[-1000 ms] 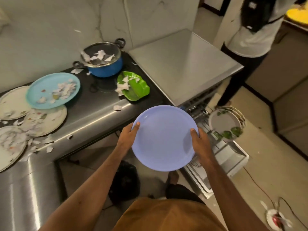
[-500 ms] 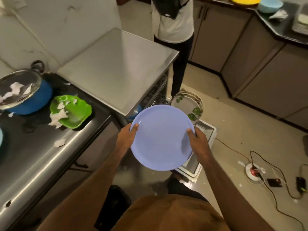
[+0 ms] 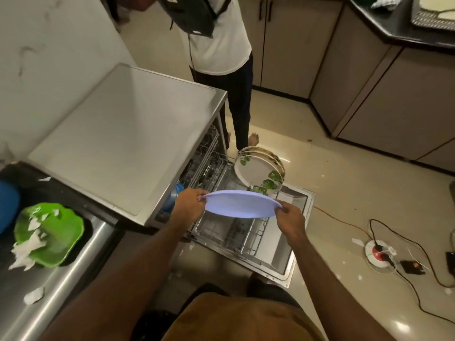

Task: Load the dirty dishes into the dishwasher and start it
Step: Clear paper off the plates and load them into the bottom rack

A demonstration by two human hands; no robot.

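I hold a lilac plate [image 3: 240,204] by its two side rims, tilted nearly edge-on, above the dishwasher's pulled-out lower rack [image 3: 231,232]. My left hand [image 3: 188,205] grips its left rim and my right hand [image 3: 290,219] pinches its right rim. Leaf-patterned plates [image 3: 257,168] stand upright at the rack's far end. A blue dish [image 3: 173,196] shows inside the dishwasher on the left. The dishwasher door [image 3: 293,239] lies open and flat.
The dishwasher's steel top [image 3: 123,139] is on the left. A green leaf-shaped plate [image 3: 53,232] with paper scraps sits on the dark counter beside a blue pot [image 3: 7,209]. Another person [image 3: 221,57] stands behind the dishwasher. Cables and a round socket [image 3: 379,251] lie on the floor at right.
The plate has gone from facing me to nearly edge-on and has moved over the open rack. My view has swung right, away from the counter's dirty plates.
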